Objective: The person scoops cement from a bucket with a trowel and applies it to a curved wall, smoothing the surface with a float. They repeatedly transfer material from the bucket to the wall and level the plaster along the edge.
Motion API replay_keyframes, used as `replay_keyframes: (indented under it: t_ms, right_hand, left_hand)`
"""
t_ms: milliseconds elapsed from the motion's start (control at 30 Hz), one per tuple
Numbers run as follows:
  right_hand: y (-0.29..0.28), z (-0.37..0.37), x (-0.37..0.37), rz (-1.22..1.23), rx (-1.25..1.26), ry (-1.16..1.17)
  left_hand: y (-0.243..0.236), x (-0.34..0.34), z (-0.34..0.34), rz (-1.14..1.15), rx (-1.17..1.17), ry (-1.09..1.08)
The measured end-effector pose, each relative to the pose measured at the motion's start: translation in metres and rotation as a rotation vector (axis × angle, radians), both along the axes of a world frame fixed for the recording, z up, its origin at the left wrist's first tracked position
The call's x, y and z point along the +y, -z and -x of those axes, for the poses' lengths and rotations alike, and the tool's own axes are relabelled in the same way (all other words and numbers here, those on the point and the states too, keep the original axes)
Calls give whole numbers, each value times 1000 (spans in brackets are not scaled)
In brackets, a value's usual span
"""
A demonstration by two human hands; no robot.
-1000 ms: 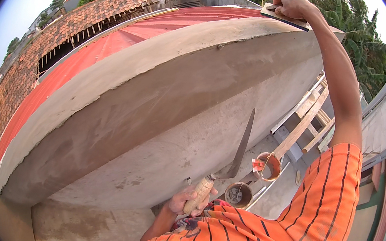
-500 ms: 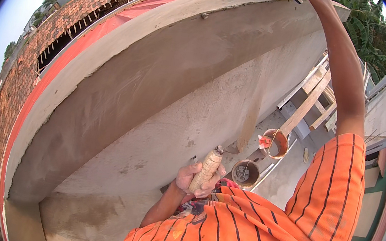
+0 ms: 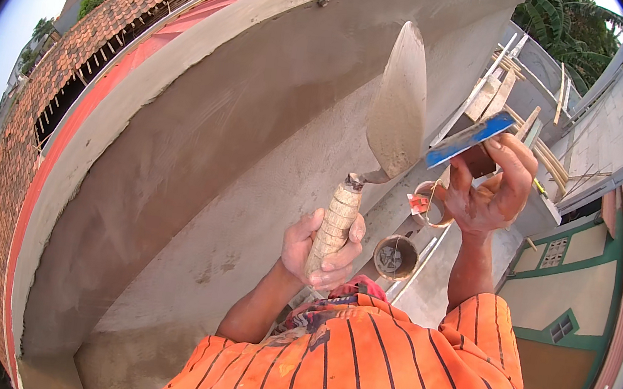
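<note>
My left hand [image 3: 297, 247] is closed round the ribbed, pale handle of a pointing trowel [image 3: 400, 108]. The trowel's mortar-stained blade points up in front of the wall. To its right, my raised right hand [image 3: 497, 190] grips a plastering float [image 3: 467, 141] with a flat blue plate and a dark brown handle. The float's plate is tilted and stands apart from the trowel blade. Behind both tools is the curved wall, with a darker, smoothed band of plaster [image 3: 205, 111] along its upper part and a paler grey surface [image 3: 248, 202] below.
Below the tools stand a dark bucket [image 3: 412, 265] and an orange-brown bucket [image 3: 443, 213] with a red-and-white packet [image 3: 417, 204] at its rim. Planks [image 3: 501, 93] and poles lie at the far right. A red edge [image 3: 108, 80] runs along the wall top, beyond which is a tiled roof [image 3: 26, 175].
My right hand has come down from the top of the wall with the float, which now shows its blue plate. The trowel in my left hand has risen slightly.
</note>
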State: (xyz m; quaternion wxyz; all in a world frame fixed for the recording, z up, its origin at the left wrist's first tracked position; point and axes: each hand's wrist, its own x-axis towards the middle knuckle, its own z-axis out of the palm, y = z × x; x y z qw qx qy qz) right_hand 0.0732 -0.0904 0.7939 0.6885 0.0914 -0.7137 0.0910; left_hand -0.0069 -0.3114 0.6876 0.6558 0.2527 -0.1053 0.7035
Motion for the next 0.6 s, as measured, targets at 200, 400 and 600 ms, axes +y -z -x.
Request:
replay_keyframes:
  t_ms: [200,400,600]
  right_hand:
    - [2,10,-10,-8,-6,234]
    - [-78,61,86,52,-223,196]
    - [-234,132,165,-61,-1118,244]
  left_hand:
    - [8,-24,-2,152,197,26]
    - [39,-46,11,327,288,-103]
    - [66,-51,16,499,200,-219]
